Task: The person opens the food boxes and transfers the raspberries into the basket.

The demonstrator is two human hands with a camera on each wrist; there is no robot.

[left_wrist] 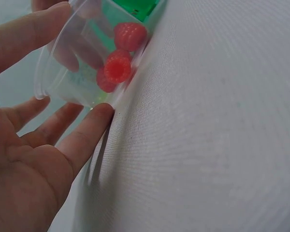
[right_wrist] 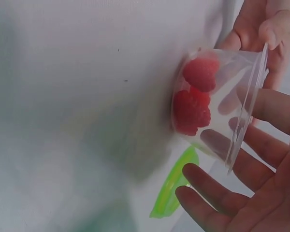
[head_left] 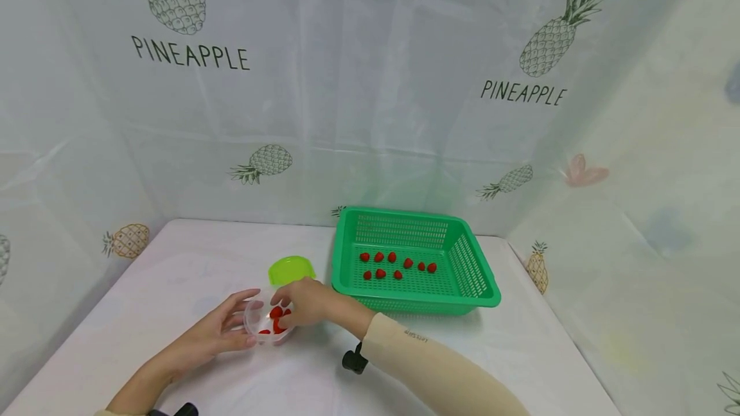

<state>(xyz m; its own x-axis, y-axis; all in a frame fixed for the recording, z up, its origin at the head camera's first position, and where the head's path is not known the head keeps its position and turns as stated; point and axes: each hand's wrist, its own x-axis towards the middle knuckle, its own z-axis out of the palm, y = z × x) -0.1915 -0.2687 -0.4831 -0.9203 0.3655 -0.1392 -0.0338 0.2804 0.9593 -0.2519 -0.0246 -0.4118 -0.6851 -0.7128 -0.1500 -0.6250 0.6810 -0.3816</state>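
Note:
My left hand point(head_left: 211, 329) holds a clear plastic cup point(head_left: 252, 321) on the white table, thumb on the near side and fingers on the far side. Several red raspberries point(right_wrist: 191, 108) lie at the bottom of the cup. From the right, my right hand point(head_left: 306, 302) reaches over the cup. Some of its fingertips show through the clear wall in the right wrist view, above the raspberries, with no berry between them. Its other fingers point(right_wrist: 215, 193) spread loosely outside the rim.
Behind the cup lies a shallow lime-green dish or lid point(head_left: 291, 270). A green perforated basket point(head_left: 413, 305) stands to the right, with several red berries point(head_left: 379, 273) spaced in rows on its floor. Sheeting point(head_left: 370, 82) printed with pineapples hangs behind and beside the table.

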